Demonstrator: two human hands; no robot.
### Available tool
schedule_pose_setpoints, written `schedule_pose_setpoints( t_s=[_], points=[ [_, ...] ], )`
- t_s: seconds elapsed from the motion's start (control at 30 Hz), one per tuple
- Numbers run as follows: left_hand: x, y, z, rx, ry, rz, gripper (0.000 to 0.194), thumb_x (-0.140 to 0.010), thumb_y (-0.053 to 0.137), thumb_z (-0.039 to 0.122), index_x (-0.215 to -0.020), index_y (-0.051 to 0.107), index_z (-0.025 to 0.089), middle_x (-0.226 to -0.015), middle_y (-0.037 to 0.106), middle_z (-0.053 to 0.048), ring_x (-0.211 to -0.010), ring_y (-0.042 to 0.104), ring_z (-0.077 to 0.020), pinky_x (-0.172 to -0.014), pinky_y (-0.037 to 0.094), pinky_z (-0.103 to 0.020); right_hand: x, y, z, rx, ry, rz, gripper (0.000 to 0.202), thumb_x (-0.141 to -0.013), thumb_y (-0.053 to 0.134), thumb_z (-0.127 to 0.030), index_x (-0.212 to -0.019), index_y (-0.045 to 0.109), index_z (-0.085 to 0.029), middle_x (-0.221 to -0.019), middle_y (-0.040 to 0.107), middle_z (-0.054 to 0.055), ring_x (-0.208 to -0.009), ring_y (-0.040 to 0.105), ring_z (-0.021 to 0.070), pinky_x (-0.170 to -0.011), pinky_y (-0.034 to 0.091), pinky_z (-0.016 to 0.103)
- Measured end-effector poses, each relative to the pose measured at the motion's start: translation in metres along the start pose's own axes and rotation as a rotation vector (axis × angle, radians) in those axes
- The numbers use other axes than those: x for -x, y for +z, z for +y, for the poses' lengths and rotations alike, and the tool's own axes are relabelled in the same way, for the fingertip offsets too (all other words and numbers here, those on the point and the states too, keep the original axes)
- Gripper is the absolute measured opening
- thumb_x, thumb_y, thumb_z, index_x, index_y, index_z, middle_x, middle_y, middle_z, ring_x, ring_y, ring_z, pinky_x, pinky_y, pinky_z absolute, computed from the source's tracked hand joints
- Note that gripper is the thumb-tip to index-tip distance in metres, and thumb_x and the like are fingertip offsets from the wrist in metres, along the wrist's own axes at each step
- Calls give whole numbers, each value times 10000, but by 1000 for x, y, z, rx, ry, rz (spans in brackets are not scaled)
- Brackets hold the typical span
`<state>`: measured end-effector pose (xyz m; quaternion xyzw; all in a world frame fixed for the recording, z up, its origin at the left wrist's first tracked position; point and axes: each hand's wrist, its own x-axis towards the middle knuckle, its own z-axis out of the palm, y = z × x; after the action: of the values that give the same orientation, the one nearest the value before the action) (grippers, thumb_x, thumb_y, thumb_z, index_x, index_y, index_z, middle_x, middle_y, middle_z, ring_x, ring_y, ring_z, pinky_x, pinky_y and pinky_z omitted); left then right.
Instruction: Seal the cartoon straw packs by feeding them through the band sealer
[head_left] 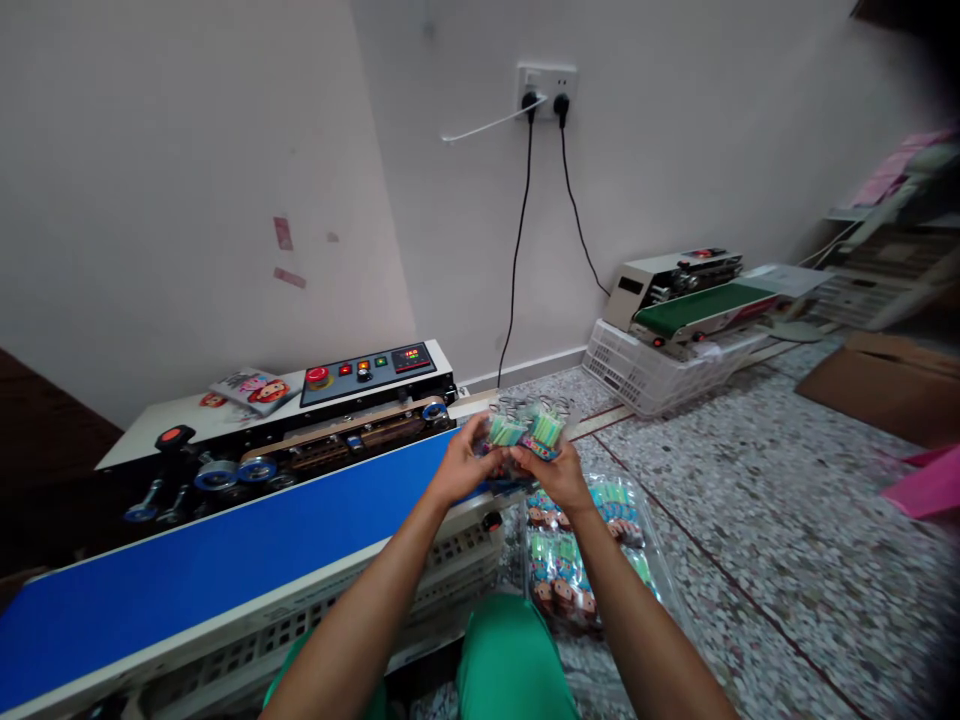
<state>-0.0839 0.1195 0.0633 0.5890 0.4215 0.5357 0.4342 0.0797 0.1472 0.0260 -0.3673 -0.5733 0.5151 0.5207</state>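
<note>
Small clear packets (546, 428) with green striped contents and ring-like tops are held between my two hands, just past the right end of the blue belt (300, 530). My left hand (466, 462) grips their left side, its thumb pointing inward. On the right side, my right hand (553, 474) is closed on the packets with its thumb across the front. Below my hands, a clear tray (660, 545) on the floor holds several similar packets with printed faces. The lower part of the held packets is blurred and partly hidden by my fingers.
The sealing machine's control panel (367, 372) stands behind the belt. A second machine with a green belt (705, 308) rests on a white crate (637, 375). At right are a cardboard box (885, 385) and a pink item (926, 485). Black cords hang from a wall socket (547, 82).
</note>
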Motion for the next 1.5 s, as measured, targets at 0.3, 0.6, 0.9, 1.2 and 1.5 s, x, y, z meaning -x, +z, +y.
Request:
schedule_pose_setpoints(
  t_s=[0.3, 0.6, 0.9, 1.2, 1.5],
  points=[
    [44, -24, 19, 246, -231, 25, 383, -580, 796, 315, -832, 569, 139, -531, 482, 67, -434, 416, -54, -426, 375, -189, 3, 66, -29, -124, -36, -177, 349, -665, 757, -386, -928, 645, -185, -880, 707, 40, -773, 657, 200, -737, 538, 334],
    [59, -55, 29, 368, -196, 378, 458, -479, 852, 331, -830, 648, 121, -629, 642, 1, -472, 507, -86, -439, 412, -206, -9, 128, -31, -16, -285, -6, 545, -758, 626, -527, -1180, 484, -212, -1089, 633, 76, -981, 598, 205, -837, 480, 299],
    [73, -74, 10, 412, -287, 493, 398, -542, 832, 319, -849, 717, 93, -729, 732, -84, -544, 626, -145, -438, 454, -198, -8, 154, -10, -42, -145, 8, 428, -904, 371, -522, -1049, 609, -197, -953, 662, 67, -803, 607, 193, -687, 490, 289],
    [73, -79, 8, 516, -192, 574, 371, -564, 824, 259, -881, 703, 109, -769, 749, -86, -635, 689, -199, -534, 531, -249, -8, 166, -18, 104, -275, 244, 422, -910, 425, -411, -1248, 541, -187, -1168, 614, 96, -1088, 554, 218, -909, 438, 360],
    [71, -79, 12, 521, -128, 727, 350, -569, 819, 251, -864, 697, 108, -773, 745, -74, -638, 689, -189, -581, 555, -264, -9, 175, -17, 97, -333, 341, 239, -859, 532, -362, -936, 650, -169, -986, 671, 65, -925, 604, 185, -835, 464, 334]
  ],
)
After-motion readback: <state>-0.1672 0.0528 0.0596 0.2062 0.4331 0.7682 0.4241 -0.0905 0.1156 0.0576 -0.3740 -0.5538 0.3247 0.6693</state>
